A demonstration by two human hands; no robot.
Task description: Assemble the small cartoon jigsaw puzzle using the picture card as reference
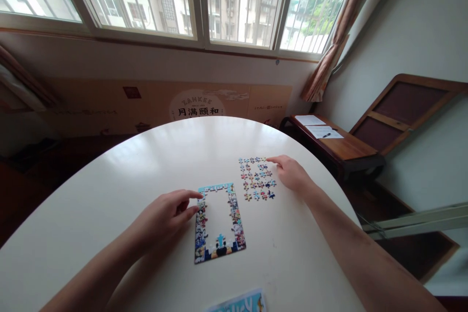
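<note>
A jigsaw puzzle [238,228] lies on the round white table, its border joined and its middle bare, with one blue piece jutting up from the bottom edge. My left hand [171,209] is at its upper left side, index finger stretched onto the border and thumb apart below it. To the right, several loose puzzle pieces [257,195] are laid out in rough rows. My right hand [290,171] is beside their top right corner, its index finger reaching the end piece of the top row. No piece shows held in either hand.
The white table [109,170] has a curved edge. A printed card or box [241,302] is cut off at the bottom of the view. To the right stands a low wooden table [351,148] with papers [321,131] and a pen. Windows are behind.
</note>
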